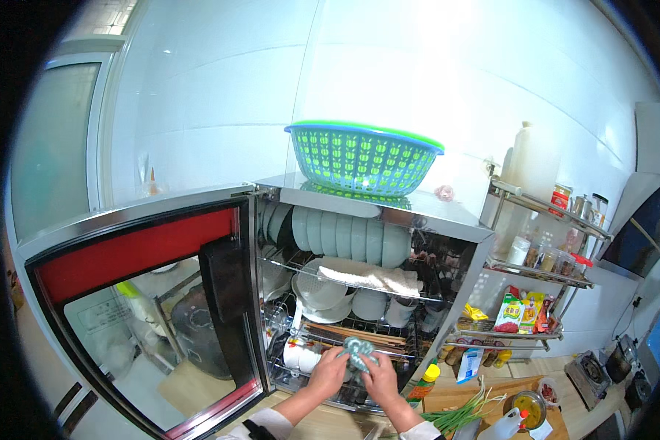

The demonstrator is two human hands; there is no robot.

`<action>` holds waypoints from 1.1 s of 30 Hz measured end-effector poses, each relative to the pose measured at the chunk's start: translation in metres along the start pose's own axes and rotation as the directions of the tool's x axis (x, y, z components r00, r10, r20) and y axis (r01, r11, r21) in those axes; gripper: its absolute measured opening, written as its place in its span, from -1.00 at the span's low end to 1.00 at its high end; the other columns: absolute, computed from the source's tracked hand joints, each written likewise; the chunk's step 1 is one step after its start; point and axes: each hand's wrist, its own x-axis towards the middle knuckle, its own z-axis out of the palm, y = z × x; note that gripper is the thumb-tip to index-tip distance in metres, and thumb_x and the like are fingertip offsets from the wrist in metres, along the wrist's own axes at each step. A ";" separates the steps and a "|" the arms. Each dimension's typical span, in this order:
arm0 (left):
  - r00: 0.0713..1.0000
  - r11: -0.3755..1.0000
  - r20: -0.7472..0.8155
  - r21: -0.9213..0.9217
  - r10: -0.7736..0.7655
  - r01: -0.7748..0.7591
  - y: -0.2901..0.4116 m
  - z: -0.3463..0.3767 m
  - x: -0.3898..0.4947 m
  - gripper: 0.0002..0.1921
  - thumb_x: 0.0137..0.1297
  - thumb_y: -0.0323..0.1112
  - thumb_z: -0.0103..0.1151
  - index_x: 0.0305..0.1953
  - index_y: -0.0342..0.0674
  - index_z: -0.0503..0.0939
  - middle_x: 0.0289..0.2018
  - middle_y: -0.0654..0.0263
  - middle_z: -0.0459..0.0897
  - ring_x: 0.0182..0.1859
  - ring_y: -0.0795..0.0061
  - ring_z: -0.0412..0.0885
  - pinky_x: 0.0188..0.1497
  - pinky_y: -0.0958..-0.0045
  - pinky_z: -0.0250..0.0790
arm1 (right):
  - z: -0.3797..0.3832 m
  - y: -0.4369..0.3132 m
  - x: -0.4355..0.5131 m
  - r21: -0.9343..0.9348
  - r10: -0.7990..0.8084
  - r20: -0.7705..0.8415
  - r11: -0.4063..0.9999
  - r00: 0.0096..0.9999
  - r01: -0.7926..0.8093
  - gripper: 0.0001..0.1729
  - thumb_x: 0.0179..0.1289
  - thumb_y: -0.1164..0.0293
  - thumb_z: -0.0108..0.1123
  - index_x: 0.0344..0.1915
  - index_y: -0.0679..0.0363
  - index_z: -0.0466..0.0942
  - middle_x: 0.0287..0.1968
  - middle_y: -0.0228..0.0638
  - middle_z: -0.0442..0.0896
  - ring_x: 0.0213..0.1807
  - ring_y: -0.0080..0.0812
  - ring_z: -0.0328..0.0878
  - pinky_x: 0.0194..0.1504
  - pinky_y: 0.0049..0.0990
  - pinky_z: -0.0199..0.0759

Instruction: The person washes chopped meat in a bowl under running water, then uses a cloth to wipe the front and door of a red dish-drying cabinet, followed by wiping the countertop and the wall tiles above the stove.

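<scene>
A crumpled green-and-white cloth [358,353] is pinched between my left hand [329,374] and my right hand [380,380]. Both hands are in front of the lower rack of an open dish cabinet [330,193]. White mugs [301,357] lie beside my left hand, and wooden chopsticks [357,338] rest just behind the cloth. On the middle rack are a white strainer [320,283], bowls [369,304] and a cup [400,311]. A folded white towel [369,275] lies over the rack above them. Several plates [352,234] stand upright along the top. What the cloth covers is hidden.
The cabinet's glass door [159,330] swings out at left. A green-and-blue plastic basket [366,159] sits on top. At right stand a spice rack [539,269], a yellow-capped bottle [426,380], green onions [462,412] on a cutting board [495,379], and a gas stove [588,374].
</scene>
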 end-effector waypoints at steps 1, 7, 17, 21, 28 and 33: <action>0.997 0.993 0.023 -0.095 -0.069 0.070 0.001 -0.004 -0.003 -0.74 0.14 -0.49 0.08 -0.10 -0.33 0.53 -0.05 0.01 0.49 0.02 0.05 0.45 0.08 0.27 0.31 | 0.002 -0.007 -0.005 0.118 0.048 -0.005 0.992 0.999 -0.047 -0.59 -0.05 0.51 0.27 -0.09 0.20 0.54 -0.13 -0.12 0.50 -0.10 -0.12 0.46 -0.08 -0.34 0.37; 0.943 0.892 0.219 -0.326 -0.252 0.314 -0.007 -0.046 -0.055 -0.76 0.12 -0.46 0.13 -0.15 -0.28 0.60 -0.15 0.08 0.58 -0.04 0.25 0.53 0.10 0.34 0.29 | 0.004 -0.040 -0.057 0.543 0.385 0.577 0.478 0.720 -0.691 -0.57 0.34 0.12 0.01 -0.04 0.24 0.51 -0.13 -0.43 0.58 -0.13 -0.65 0.41 -0.08 -0.53 0.34; 0.262 0.597 0.912 -0.024 -0.315 0.802 0.004 -0.068 -0.194 -0.52 0.26 -0.19 0.10 0.17 -0.19 0.33 -0.04 0.15 0.52 -0.13 0.38 0.53 -0.09 0.38 0.42 | -0.065 -0.121 -0.187 0.341 0.369 0.703 0.576 0.609 -0.743 -0.45 0.34 0.00 -0.06 -0.11 0.31 0.52 -0.27 -0.27 0.63 -0.22 -0.52 0.45 -0.07 -0.48 0.34; 0.283 0.575 0.955 -0.180 -0.093 0.798 0.021 -0.041 -0.225 -0.65 0.28 -0.22 0.07 -0.03 -0.37 0.50 -0.15 0.19 0.58 -0.10 0.41 0.51 -0.10 0.39 0.38 | -0.101 -0.141 -0.249 0.268 0.501 0.700 0.477 0.509 -0.837 -0.52 0.23 0.09 0.09 -0.10 0.30 0.48 -0.26 -0.20 0.60 -0.23 -0.41 0.48 -0.10 -0.43 0.36; 0.045 0.687 0.986 -0.146 0.163 0.712 0.099 -0.011 -0.253 -0.53 0.13 -0.25 0.22 0.04 -0.33 0.43 -0.15 0.23 0.55 -0.09 0.44 0.49 -0.07 0.44 0.36 | -0.174 -0.172 -0.369 0.118 0.571 0.696 0.508 0.436 -0.853 -0.41 -0.07 0.29 0.27 -0.01 0.24 0.34 -0.21 -0.24 0.53 -0.25 -0.43 0.46 -0.21 -0.42 0.38; -0.226 0.880 0.923 -0.192 0.313 0.435 0.173 -0.001 -0.268 -0.35 -0.02 -0.29 0.30 0.15 -0.24 0.30 -0.12 0.24 0.50 -0.09 0.47 0.45 -0.08 0.45 0.35 | -0.235 -0.195 -0.440 0.115 0.631 0.705 0.350 0.325 -0.930 -0.44 -0.06 0.42 0.16 0.03 0.20 0.31 -0.23 -0.27 0.53 -0.17 -0.42 0.44 -0.11 -0.48 0.34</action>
